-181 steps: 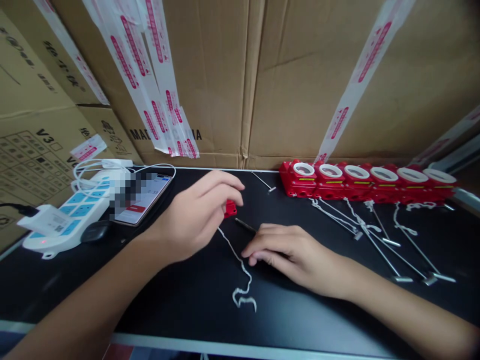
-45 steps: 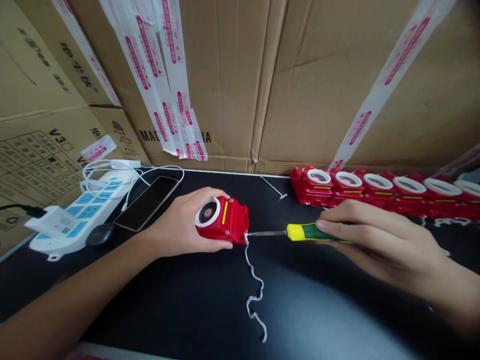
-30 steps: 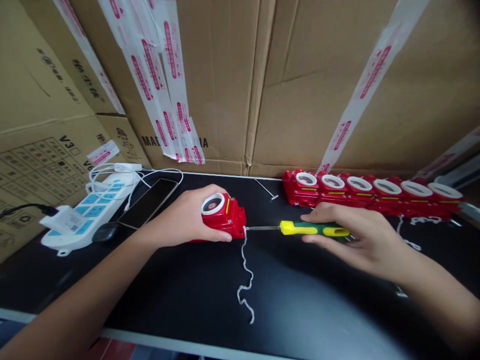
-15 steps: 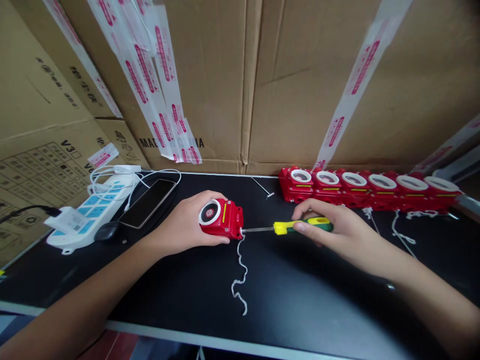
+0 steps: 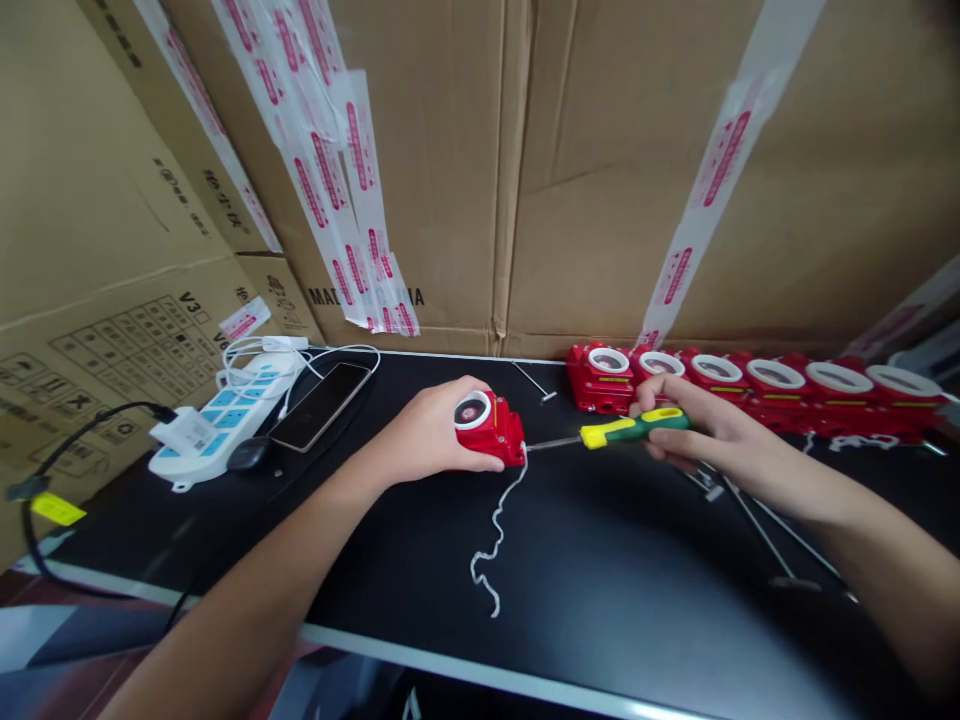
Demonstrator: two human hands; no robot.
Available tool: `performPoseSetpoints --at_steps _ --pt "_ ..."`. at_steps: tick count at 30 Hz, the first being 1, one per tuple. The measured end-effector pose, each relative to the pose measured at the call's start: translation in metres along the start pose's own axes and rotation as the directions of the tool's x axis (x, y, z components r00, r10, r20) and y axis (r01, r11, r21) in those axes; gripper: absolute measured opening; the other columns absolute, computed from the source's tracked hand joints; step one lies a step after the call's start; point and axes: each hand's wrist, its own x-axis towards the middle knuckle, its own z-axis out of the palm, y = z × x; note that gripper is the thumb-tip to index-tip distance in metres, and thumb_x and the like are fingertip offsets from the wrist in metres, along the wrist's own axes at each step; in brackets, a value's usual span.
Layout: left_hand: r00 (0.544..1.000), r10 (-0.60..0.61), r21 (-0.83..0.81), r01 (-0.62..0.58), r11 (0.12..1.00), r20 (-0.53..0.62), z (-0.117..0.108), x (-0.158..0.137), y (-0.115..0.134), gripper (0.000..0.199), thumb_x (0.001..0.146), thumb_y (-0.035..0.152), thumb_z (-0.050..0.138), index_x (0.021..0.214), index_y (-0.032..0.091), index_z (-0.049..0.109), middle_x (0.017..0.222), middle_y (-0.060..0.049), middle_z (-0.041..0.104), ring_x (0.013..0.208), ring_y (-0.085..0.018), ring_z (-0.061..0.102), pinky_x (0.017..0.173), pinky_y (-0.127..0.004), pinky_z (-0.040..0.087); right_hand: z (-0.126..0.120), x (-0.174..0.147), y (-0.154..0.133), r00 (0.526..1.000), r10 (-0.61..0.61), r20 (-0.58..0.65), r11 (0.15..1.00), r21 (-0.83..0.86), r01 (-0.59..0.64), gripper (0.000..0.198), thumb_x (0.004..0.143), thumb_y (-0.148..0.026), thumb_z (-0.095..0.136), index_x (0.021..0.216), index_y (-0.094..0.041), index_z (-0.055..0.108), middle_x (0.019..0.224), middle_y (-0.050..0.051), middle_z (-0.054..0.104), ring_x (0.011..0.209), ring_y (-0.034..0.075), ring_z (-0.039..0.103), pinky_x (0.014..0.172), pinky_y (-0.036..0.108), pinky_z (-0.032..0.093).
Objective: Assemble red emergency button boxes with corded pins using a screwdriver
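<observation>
Our left hand point(image 5: 435, 428) clamps a red, white-ringed box point(image 5: 504, 430), seemingly steadying it against the yellow-and-green-handled steel screwdriver point(image 5: 616, 431) our right hand point(image 5: 716, 435) grips.

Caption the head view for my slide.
Left hand grips a red unit trailing a white cord; right hand points a screwdriver toward it.

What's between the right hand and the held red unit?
In the head view, the screwdriver reaches from the right hand to the red unit, its tip near the white cord's top.
</observation>
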Motion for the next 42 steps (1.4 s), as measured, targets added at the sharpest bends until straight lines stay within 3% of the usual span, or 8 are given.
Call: performPoseSetpoints --at_steps 5,9,16,21,25,32,36,42 --pt "0.996 -0.011 -0.009 0.01 1.0 -0.091 -0.001 -0.011 -0.011 0.076 0.065 0.044 0.104 0.127 0.025 0.064 0.122 -0.006 0.078 0.105 -0.03 0.077 0.094 -0.044 0.06 0.003 0.0 0.0 0.997 0.02 0.072 1.0 -0.012 -0.019 0.027 0.102 -0.047 0.072 0.119 -0.028 0.062 0.084 0.0 0.071 0.07 0.017 0.065 0.067 0.031 0.055" --pt "0.993 -0.017 -0.017 0.015 1.0 -0.118 -0.006 -0.019 -0.011 0.076 0.063 0.041 0.104 0.127 0.026 0.064 0.123 -0.006 0.077 0.107 -0.03 0.076 0.096 -0.045 0.059 0.009 -0.001 0.003 0.994 -0.015 0.11 0.997 0.071 0.007 0.025 0.102 -0.045 0.072 0.12 -0.029 0.066 0.09 0.006 0.076 0.061 0.018 0.068 0.059 0.032 0.057" --pt "0.991 0.027 -0.024 -0.03 0.999 -0.13 0.002 -0.034 -0.004 0.076 0.063 0.037 0.105 0.127 0.028 0.064 0.124 -0.003 0.075 0.108 -0.028 0.074 0.096 -0.041 0.057 0.024 -0.008 -0.008 0.995 0.082 -0.053 0.997 -0.013 -0.083 0.045 0.107 -0.069 0.051 0.091 -0.027 0.056 0.052 -0.004 0.058 0.035 0.01 0.037 0.033 0.021 0.025" --pt "0.991 0.029 -0.057 -0.036 0.998 -0.134 0.006 -0.033 -0.008 0.074 0.064 0.038 0.104 0.126 0.03 0.064 0.121 -0.001 0.076 0.104 -0.026 0.075 0.093 -0.037 0.059 0.026 -0.005 -0.013 0.98 -0.008 -0.2 0.995 -0.103 -0.013 0.043 0.109 -0.066 0.049 0.101 -0.026 0.063 0.076 -0.003 0.052 0.059 0.013 0.045 0.053 0.024 0.042" --pt "0.987 -0.031 -0.04 0.025 0.999 -0.159 0.003 -0.029 -0.013 0.075 0.067 0.044 0.102 0.129 0.03 0.063 0.123 -0.002 0.076 0.104 -0.027 0.076 0.092 -0.038 0.06 0.019 -0.004 -0.007 0.989 0.017 -0.148 0.995 -0.091 -0.031 0.028 0.106 -0.056 0.064 0.117 -0.031 0.058 0.101 0.0 0.053 0.079 0.016 0.049 0.067 0.026 0.047" --pt "0.988 -0.005 0.078 0.017 0.997 -0.153 -0.005 -0.026 -0.018 0.074 0.069 0.046 0.1 0.13 0.029 0.063 0.128 -0.003 0.074 0.111 -0.028 0.075 0.099 -0.041 0.059 0.011 -0.005 0.0 0.997 -0.003 -0.074 0.979 -0.206 -0.012 0.034 0.105 -0.053 0.067 0.129 -0.029 0.061 0.085 -0.001 0.063 0.069 0.016 0.058 0.06 0.027 0.048" --pt "0.982 -0.055 0.098 0.073 0.992 -0.18 -0.003 -0.026 -0.02 0.076 0.067 0.051 0.1 0.13 0.029 0.064 0.124 -0.003 0.076 0.105 -0.029 0.076 0.093 -0.042 0.061 0.014 -0.004 -0.005 0.999 0.027 -0.043 0.974 -0.225 -0.036 0.035 0.107 -0.058 0.06 0.111 -0.024 0.066 0.07 -0.003 0.061 0.056 0.014 0.05 0.051 0.028 0.037" --pt "0.993 0.019 0.136 -0.003 0.991 -0.116 -0.001 -0.026 -0.019 0.074 0.068 0.046 0.099 0.13 0.03 0.063 0.127 -0.003 0.075 0.112 -0.03 0.074 0.1 -0.044 0.059 0.019 -0.003 -0.007 0.997 0.045 -0.058 0.938 -0.341 -0.062 0.065 0.113 -0.066 0.037 0.068 -0.023 0.053 0.055 -0.001 0.055 0.052 0.014 0.047 0.058 0.031 0.037"
